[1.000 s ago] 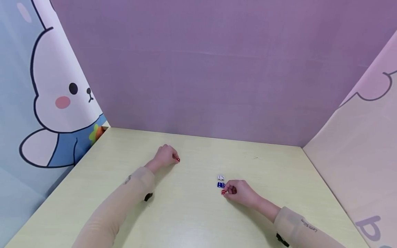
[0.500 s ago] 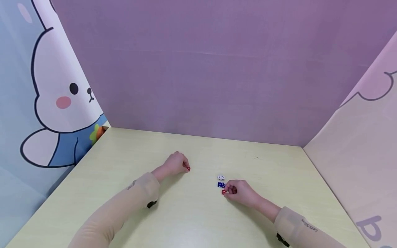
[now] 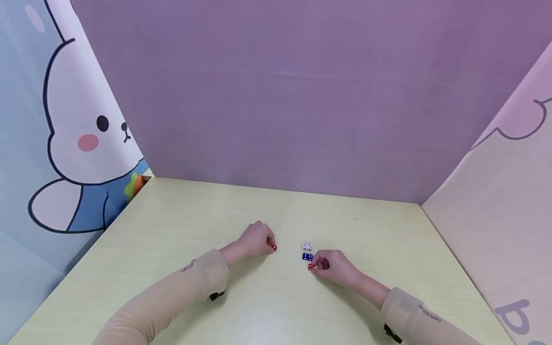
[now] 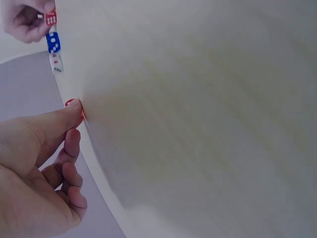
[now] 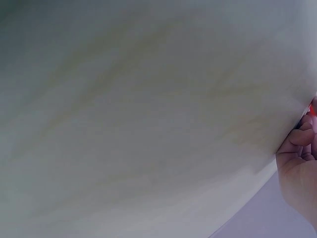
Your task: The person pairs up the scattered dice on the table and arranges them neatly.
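Observation:
Between thumb and finger, my left hand (image 3: 256,238) pinches a red die (image 3: 274,248), a little left of the other dice. My right hand (image 3: 336,267) pinches a second red die (image 3: 310,267) at the near end of the group. Just beyond it lie blue dice (image 3: 307,257) side by side, and past those, white dice (image 3: 307,247). In the left wrist view, the held red die (image 4: 74,103) is mostly covered by the thumb. The right wrist view shows the right hand (image 5: 299,163) at its edge, with only a sliver of red at the fingers.
The dice are on a pale wooden table (image 3: 241,306). A purple cloth wall (image 3: 276,105) rises behind it. Printed panels stand on both sides, the left panel (image 3: 86,158) with a cartoon rabbit.
My left hand has carried its red die rightward and nearer to me, closer to the other dice. My right hand and the dice beside it stay in place.

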`<state>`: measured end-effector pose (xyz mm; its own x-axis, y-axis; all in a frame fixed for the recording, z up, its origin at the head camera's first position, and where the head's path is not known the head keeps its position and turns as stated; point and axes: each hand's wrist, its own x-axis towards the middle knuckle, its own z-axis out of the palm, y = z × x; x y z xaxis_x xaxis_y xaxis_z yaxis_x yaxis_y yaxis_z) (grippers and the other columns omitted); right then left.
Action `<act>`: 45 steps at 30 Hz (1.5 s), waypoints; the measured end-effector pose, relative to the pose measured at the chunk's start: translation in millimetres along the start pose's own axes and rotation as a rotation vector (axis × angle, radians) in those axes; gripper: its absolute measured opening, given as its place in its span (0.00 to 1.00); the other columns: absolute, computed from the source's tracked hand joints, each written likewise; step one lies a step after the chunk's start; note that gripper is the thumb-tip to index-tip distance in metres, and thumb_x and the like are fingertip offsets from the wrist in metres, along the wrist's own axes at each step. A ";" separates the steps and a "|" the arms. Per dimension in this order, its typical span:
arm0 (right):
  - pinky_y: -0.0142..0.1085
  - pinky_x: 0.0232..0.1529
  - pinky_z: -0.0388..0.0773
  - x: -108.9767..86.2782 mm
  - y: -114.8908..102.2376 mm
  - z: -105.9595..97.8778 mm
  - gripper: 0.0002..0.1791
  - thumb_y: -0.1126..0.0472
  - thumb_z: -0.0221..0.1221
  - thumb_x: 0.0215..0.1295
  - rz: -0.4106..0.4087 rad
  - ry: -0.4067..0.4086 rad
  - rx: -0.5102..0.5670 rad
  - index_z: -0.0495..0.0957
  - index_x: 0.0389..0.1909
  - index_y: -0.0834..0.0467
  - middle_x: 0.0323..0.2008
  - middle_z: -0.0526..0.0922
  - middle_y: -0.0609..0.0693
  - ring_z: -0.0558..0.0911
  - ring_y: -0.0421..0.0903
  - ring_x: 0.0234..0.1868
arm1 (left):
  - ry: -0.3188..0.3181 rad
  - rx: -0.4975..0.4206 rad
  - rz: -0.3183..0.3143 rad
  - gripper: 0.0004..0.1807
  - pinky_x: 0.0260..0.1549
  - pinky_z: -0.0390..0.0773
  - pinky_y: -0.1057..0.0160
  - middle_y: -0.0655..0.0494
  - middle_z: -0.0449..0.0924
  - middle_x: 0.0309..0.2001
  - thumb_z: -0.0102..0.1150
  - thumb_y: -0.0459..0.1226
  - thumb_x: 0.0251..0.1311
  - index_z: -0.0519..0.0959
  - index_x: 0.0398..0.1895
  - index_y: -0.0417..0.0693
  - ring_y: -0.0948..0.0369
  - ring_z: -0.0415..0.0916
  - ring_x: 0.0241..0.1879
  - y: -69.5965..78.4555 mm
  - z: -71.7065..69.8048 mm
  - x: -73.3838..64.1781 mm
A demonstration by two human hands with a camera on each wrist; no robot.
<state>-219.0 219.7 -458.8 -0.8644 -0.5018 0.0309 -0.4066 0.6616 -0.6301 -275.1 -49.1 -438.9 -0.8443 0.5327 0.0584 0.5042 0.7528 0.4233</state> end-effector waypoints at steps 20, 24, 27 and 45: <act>0.27 0.24 0.69 0.2 -1.1 0.8 0.05 0.63 0.65 0.55 0.010 0.007 -0.004 0.79 0.30 0.53 0.21 0.73 0.40 0.70 0.34 0.23 | 0.051 -0.066 0.009 0.04 0.44 0.65 0.57 0.73 0.74 0.17 0.73 0.39 0.43 0.85 0.21 0.59 0.66 0.65 0.29 38.6 24.9 -16.1; 0.27 0.24 0.70 -0.2 -1.1 1.0 0.05 0.64 0.66 0.55 0.005 0.010 -0.006 0.79 0.31 0.54 0.21 0.73 0.40 0.69 0.34 0.23 | 0.051 -0.049 0.017 0.04 0.42 0.64 0.59 0.73 0.74 0.17 0.73 0.40 0.43 0.85 0.21 0.60 0.66 0.64 0.29 46.3 28.2 -14.7; 0.27 0.25 0.70 -0.7 -0.5 1.1 0.05 0.64 0.65 0.55 -0.001 0.011 -0.014 0.80 0.31 0.54 0.22 0.73 0.40 0.69 0.33 0.23 | 0.035 -0.048 0.015 0.04 0.41 0.63 0.60 0.73 0.73 0.17 0.73 0.40 0.43 0.85 0.21 0.59 0.66 0.63 0.30 52.4 29.7 -12.8; 0.27 0.25 0.69 -1.4 2.4 0.5 0.06 0.67 0.66 0.54 -0.058 0.032 0.005 0.78 0.29 0.56 0.21 0.72 0.41 0.69 0.33 0.23 | 0.011 -0.005 0.032 0.05 0.42 0.63 0.61 0.71 0.77 0.22 0.73 0.42 0.43 0.85 0.22 0.58 0.65 0.64 0.31 75.4 40.8 2.8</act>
<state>-218.6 221.7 -460.7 -0.8483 -0.5214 0.0919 -0.4549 0.6289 -0.6305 -232.1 25.0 -443.7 -0.8296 0.5523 0.0819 0.5301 0.7332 0.4259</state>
